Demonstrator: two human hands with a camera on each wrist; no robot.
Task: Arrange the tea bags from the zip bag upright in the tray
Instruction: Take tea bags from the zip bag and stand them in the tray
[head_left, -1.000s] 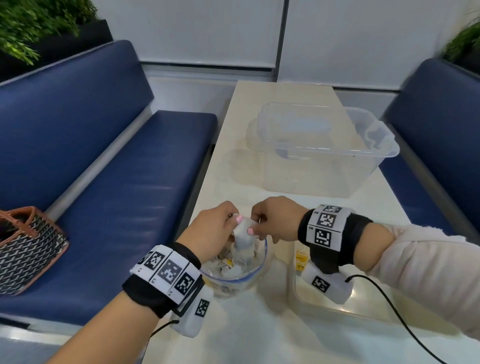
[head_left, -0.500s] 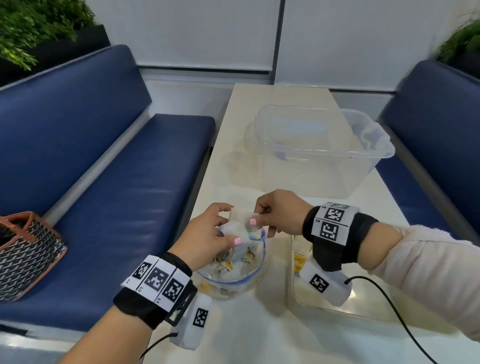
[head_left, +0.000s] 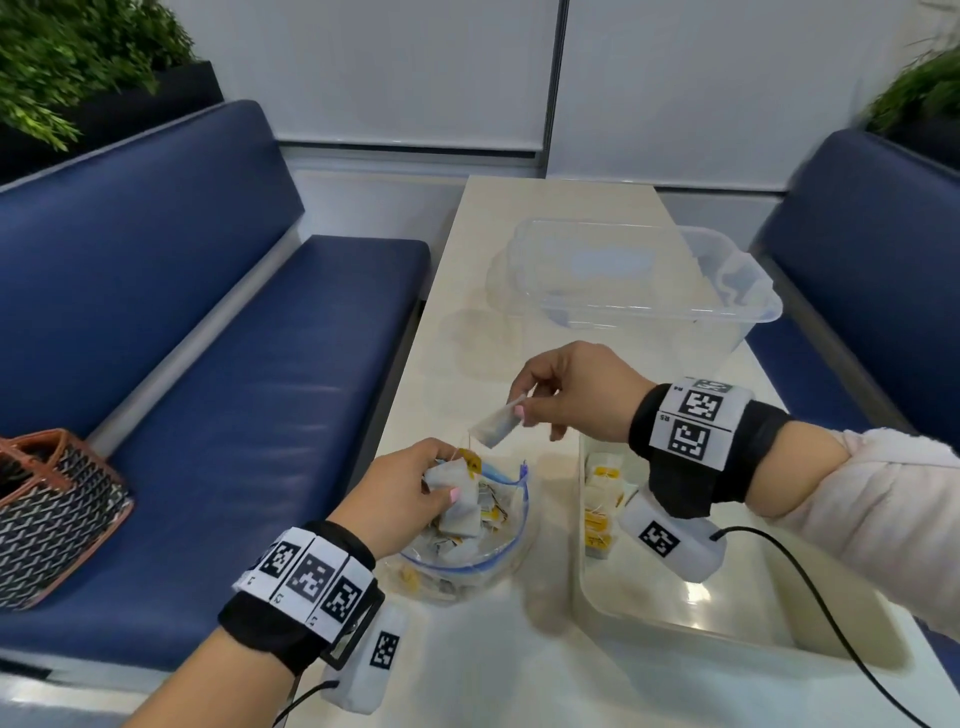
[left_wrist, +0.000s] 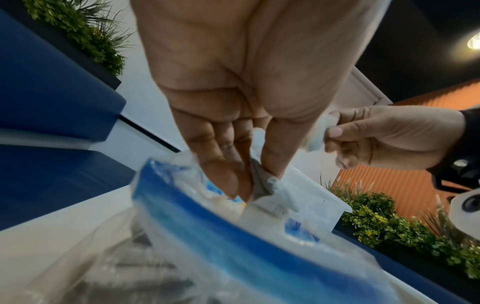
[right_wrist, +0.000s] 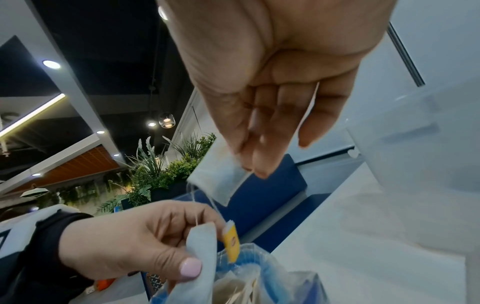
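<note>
An open clear zip bag (head_left: 467, 551) with a blue rim stands on the table, filled with several white tea bags. My left hand (head_left: 415, 493) pinches one tea bag (head_left: 460, 499) at the bag's mouth; the same tea bag (right_wrist: 202, 246) shows in the right wrist view. My right hand (head_left: 561, 400) is raised above and right of it, pinching another tea bag (head_left: 496, 428) whose string runs down to a yellow tag (head_left: 470, 462) by my left fingers. A clear tray (head_left: 649, 618) lies under my right wrist, with several tea bags (head_left: 602, 499) standing along its left end.
A large clear plastic tub (head_left: 639, 291) sits farther back on the pale table (head_left: 467, 665). Blue benches (head_left: 208, 364) run along both sides. A woven handbag (head_left: 47, 514) rests on the left bench. A black cable (head_left: 810, 597) trails from my right wrist across the tray.
My right hand has lifted up and to the right, pulling one tea bag away from the one in my left hand. My left hand stayed at the zip bag's mouth.
</note>
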